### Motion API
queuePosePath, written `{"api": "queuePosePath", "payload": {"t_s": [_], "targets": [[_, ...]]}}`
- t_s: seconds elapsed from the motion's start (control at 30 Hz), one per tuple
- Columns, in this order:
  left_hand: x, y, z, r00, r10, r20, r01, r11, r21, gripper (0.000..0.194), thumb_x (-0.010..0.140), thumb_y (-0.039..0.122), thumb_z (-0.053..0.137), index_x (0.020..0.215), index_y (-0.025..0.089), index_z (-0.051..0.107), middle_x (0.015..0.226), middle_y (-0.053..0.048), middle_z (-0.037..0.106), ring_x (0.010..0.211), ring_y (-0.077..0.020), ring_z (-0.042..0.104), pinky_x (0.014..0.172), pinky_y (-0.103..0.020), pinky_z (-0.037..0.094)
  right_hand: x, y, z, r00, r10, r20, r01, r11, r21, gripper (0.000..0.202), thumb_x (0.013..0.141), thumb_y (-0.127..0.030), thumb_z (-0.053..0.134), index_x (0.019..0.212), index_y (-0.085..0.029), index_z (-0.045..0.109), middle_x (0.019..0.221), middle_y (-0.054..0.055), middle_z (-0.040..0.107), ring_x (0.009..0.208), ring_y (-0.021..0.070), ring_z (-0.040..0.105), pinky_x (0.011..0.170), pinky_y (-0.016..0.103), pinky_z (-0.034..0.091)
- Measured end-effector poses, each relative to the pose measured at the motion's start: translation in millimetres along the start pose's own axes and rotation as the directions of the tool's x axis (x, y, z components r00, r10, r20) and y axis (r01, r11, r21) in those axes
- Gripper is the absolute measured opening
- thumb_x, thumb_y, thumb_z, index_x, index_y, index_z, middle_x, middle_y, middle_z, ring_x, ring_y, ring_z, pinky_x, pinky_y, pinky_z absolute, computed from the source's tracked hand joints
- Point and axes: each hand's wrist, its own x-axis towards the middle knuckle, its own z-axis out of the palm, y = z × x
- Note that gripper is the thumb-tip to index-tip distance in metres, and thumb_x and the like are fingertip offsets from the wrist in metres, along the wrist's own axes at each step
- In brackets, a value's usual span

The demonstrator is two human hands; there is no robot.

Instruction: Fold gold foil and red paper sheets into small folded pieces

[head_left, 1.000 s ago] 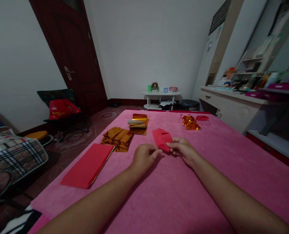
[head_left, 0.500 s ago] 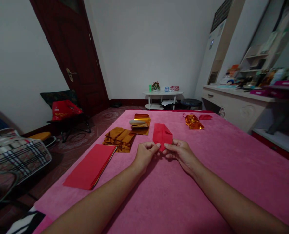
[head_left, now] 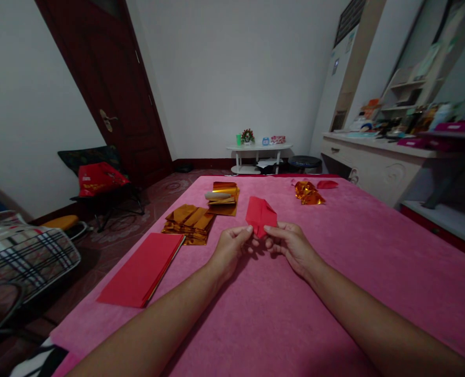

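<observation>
A small folded sheet of red paper (head_left: 261,212) is held up between my two hands, a little above the pink cloth (head_left: 256,314). My left hand (head_left: 234,246) pinches its lower left corner with thumb and fingers. On the other side, my right hand (head_left: 291,242) grips the lower right edge, thumb on top. The paper's upper corners look folded inward, and its bottom tapers between the thumbs. Left of my left hand lies a stack of flat red paper (head_left: 144,269). Behind that stack sits a pile of folded gold foil paper (head_left: 189,222).
More gold paper (head_left: 228,208) lies farther back under a grey oblong object (head_left: 217,196). Crumpled gold foil pieces (head_left: 308,193) and a red folded piece (head_left: 327,185) are at the far right. A cluttered white dresser (head_left: 373,157) stands along the right; a chair with a red bag (head_left: 101,178) is left.
The folded paper's lower end has narrowed between my thumbs, and my fingers have shifted slightly along its edges. The whole view has shifted slightly. Both hands keep hold of the paper.
</observation>
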Motion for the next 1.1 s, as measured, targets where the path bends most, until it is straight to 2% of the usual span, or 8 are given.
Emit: {"api": "queuePosePath", "payload": {"t_s": [0.1, 0.27, 0.6, 0.77, 1.1], "targets": [[-0.6, 0.5, -0.1, 0.999, 0.0, 0.048, 0.001, 1.0, -0.022, 0.037, 0.072, 0.046, 0.067, 0.079, 0.01, 0.064, 0.067, -0.003, 0.061, 0.057, -0.0121, 0.06, 0.052, -0.022, 0.042, 0.3, 1.0, -0.7, 1.0, -0.022, 0.006, 0.021, 1.0, 0.009, 0.018, 0.071, -0.031, 0.066, 0.073, -0.013, 0.064, 0.054, 0.0, 0.061, 0.046, 0.0075, 0.052, 0.043, 0.017, 0.04], [0.1, -1.1, -1.8, 0.997, -0.007, 0.078, 0.01, 0.999, -0.037, 0.035, 0.073, 0.043, 0.067, 0.081, 0.009, 0.066, 0.068, -0.002, 0.059, 0.057, -0.0079, 0.056, 0.053, -0.019, 0.04, -0.8, 1.1, 0.7, 0.999, -0.044, 0.0, 0.044, 0.999, 0.0, 0.022, 0.072, -0.034, 0.065, 0.071, -0.012, 0.062, 0.055, 0.0, 0.06, 0.044, 0.0074, 0.05, 0.04, 0.017, 0.037], [0.2, -2.6, -1.0, 0.999, -0.025, 0.025, 0.026, 0.999, -0.027, 0.035, 0.071, 0.042, 0.069, 0.078, 0.008, 0.067, 0.067, -0.003, 0.059, 0.053, -0.0061, 0.052, 0.051, -0.018, 0.038, 0.0, 6.9, 2.0, 0.988, -0.155, -0.007, 0.153, 0.981, -0.12, 0.028, 0.073, -0.041, 0.065, 0.068, -0.014, 0.059, 0.049, -0.001, 0.057, 0.039, 0.0074, 0.047, 0.037, 0.018, 0.031], [-0.1, -1.8, -1.1, 1.0, -0.022, 0.022, 0.022, 1.0, -0.011, 0.036, 0.069, 0.044, 0.07, 0.076, 0.009, 0.066, 0.064, -0.002, 0.06, 0.052, -0.0086, 0.055, 0.051, -0.021, 0.04, -0.2, 6.0, 2.9, 0.98, -0.197, -0.028, 0.189, 0.965, -0.181, 0.031, 0.071, -0.044, 0.065, 0.068, -0.014, 0.059, 0.049, 0.0, 0.058, 0.038, 0.008, 0.046, 0.036, 0.019, 0.032], [1.3, -4.4, -3.7, 1.0, 0.026, 0.004, -0.026, 0.996, 0.083, 0.031, 0.073, 0.039, 0.066, 0.078, 0.008, 0.067, 0.066, -0.005, 0.063, 0.053, -0.0093, 0.058, 0.05, -0.02, 0.038, -2.6, 4.2, 6.2, 0.965, -0.258, -0.041, 0.238, 0.934, -0.267, 0.028, 0.071, -0.042, 0.065, 0.068, -0.015, 0.058, 0.046, -0.002, 0.056, 0.037, 0.0081, 0.046, 0.035, 0.019, 0.034]]}}
